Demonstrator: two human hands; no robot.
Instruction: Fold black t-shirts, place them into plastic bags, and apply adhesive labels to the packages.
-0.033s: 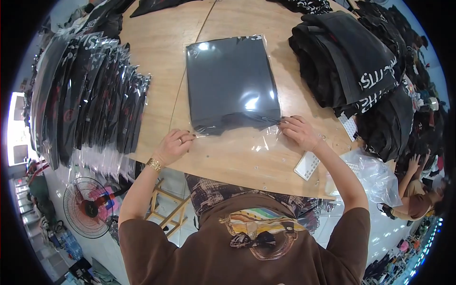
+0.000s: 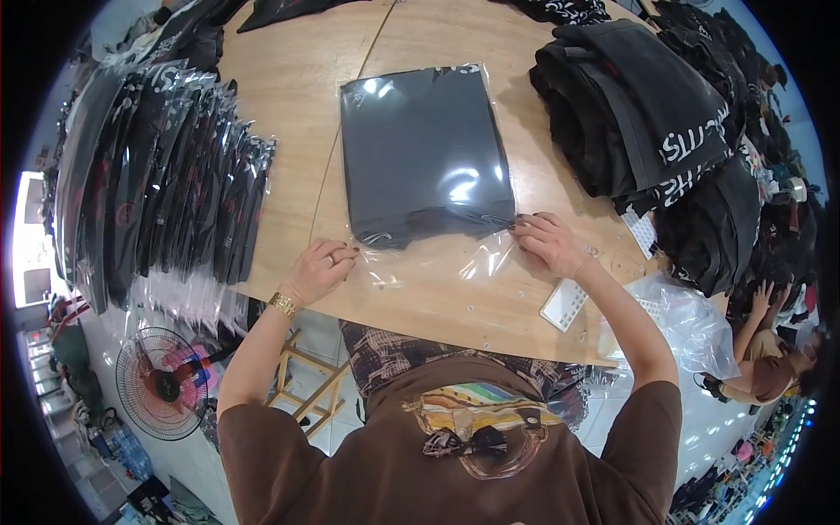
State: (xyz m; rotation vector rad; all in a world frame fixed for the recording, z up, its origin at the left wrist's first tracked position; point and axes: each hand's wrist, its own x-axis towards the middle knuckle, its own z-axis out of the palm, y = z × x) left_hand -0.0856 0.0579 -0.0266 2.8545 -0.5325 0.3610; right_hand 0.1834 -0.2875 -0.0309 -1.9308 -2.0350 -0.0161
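Pale brown wooden tabletop (image 2: pixel 293 96), seam running lengthwise. Left hand (image 2: pixel 322 269): fingertips together, pinching clear plastic bag (image 2: pixel 477 261) at lower left edge. Right hand (image 2: pixel 549 245): fingers curled, pinching lower right edge. Folded dark grey cloth (image 2: pixel 424 149) inside bag, flat mid-table. Leftward: row of bagged black cloths (image 2: pixel 166 175). Rightward: white-printed black cloth stack (image 2: pixel 630 105).

One flat-lying bagged garment (image 2: pixel 427 149), one fan (image 2: pixel 164 385), one wristband (image 2: pixel 283 304).
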